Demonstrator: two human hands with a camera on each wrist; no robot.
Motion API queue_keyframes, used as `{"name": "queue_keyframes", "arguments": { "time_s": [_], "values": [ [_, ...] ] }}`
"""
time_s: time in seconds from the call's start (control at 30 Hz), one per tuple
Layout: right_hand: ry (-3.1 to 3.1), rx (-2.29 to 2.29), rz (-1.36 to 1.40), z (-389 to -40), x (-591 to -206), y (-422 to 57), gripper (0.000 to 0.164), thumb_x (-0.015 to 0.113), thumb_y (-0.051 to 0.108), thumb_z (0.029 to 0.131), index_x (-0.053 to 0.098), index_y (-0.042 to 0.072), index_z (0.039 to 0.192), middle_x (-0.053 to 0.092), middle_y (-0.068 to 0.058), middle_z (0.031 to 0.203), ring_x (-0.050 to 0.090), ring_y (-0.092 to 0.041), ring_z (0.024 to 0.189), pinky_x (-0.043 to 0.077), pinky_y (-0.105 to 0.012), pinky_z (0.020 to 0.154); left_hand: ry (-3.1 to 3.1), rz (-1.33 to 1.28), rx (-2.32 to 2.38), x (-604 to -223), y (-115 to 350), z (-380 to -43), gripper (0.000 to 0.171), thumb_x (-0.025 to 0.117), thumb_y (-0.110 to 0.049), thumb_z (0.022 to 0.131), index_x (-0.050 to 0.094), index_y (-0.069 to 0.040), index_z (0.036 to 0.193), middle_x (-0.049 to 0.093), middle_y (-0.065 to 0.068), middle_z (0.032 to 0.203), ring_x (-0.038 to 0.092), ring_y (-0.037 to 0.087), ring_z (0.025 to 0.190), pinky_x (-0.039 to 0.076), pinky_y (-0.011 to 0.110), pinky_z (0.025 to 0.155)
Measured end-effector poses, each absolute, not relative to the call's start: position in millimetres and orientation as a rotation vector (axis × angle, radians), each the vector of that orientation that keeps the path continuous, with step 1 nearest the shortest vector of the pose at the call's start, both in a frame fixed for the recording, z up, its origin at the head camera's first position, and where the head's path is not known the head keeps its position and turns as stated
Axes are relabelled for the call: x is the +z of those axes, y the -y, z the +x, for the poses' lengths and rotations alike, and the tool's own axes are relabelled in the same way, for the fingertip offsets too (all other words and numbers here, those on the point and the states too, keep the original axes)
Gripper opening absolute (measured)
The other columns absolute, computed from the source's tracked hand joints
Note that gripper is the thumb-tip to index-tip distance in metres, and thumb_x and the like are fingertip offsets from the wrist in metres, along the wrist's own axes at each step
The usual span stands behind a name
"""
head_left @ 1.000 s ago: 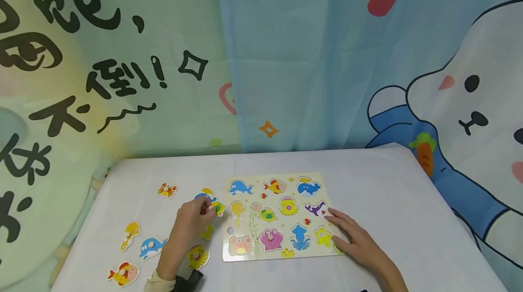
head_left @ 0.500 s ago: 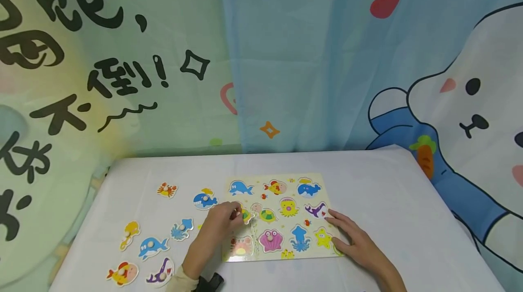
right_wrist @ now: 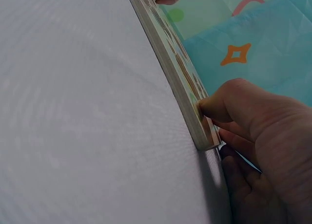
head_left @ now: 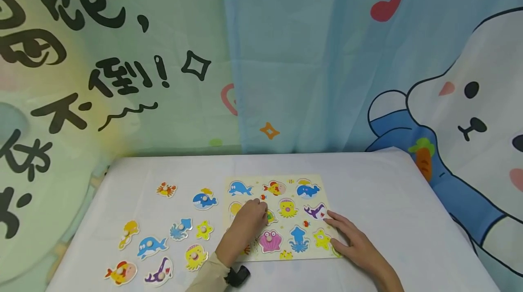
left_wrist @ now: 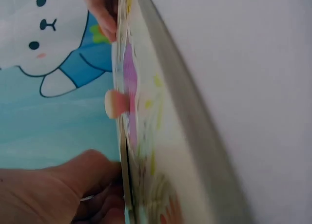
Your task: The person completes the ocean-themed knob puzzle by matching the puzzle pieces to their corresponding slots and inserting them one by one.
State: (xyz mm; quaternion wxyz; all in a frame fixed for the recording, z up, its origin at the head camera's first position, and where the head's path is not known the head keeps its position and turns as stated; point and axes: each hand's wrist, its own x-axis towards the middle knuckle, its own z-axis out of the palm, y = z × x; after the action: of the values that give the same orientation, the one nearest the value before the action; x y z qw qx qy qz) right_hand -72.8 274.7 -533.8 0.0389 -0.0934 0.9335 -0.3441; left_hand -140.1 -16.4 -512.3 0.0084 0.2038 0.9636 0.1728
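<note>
The left hand (head_left: 248, 223) is over the left-middle part of a sea-animal peg puzzle board (head_left: 282, 255), its fingertips pinching the turtle puzzle piece at the printed turtle. In the left wrist view the turtle piece (left_wrist: 126, 177) shows edge-on at the board's surface; the hand hides most of it, and I cannot tell whether it is fully seated. A pink shell piece (head_left: 269, 240) with a round knob sits in the board beside that hand. At the board's right edge the right hand (head_left: 355, 240) rests, fingers spread, thumb on the near corner.
Left of the board lie several loose knobbed pieces, among them a crab (head_left: 166, 190), a spouting whale (head_left: 205, 199), a starfish (head_left: 204, 230), an octopus (head_left: 196, 257) and a seahorse (head_left: 129, 234). White cloth (head_left: 367, 174) covers the table; a printed curtain (head_left: 286, 56) hangs behind.
The left hand has carried the turtle piece rightward from beside the board to the printed turtle. The starfish and octopus pieces are uncovered. The right hand stays at the board's edge.
</note>
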Motion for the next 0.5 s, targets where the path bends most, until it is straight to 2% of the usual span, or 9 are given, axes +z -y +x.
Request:
{"name": "queue_keyframes", "arguments": {
  "time_s": [0.27, 0.5],
  "values": [
    [-2.839, -1.074, -0.305, -73.5, -534.6, -275.4, 0.047, 0.067, 0.023, 0.088, 0.057, 0.015, 0.134, 0.043, -0.009, 0.151, 0.035, -0.036, 0.137, 0.035, -0.063, 0.105, -2.893, 0.549, 0.642, -516.9, 19.0, -143.4, 0.015, 0.067, -0.021, 0.091, 0.067, -0.010, 0.101, 0.060, -0.001, 0.083, 0.047, 0.009, 0.074, 0.047, 0.020, 0.071],
    [-2.822, -1.111, -0.300, -74.1, -535.0, -276.0, 0.047, 0.066, 0.022, 0.089, 0.056, 0.016, 0.134, 0.042, -0.009, 0.151, 0.033, -0.038, 0.137, 0.033, -0.065, 0.105, -2.813, 0.597, 0.772, -522.8, 23.3, -146.5, 0.015, 0.063, -0.021, 0.093, 0.061, -0.008, 0.101, 0.055, -0.001, 0.086, 0.047, 0.011, 0.080, 0.047, 0.022, 0.076]
  ]
}}
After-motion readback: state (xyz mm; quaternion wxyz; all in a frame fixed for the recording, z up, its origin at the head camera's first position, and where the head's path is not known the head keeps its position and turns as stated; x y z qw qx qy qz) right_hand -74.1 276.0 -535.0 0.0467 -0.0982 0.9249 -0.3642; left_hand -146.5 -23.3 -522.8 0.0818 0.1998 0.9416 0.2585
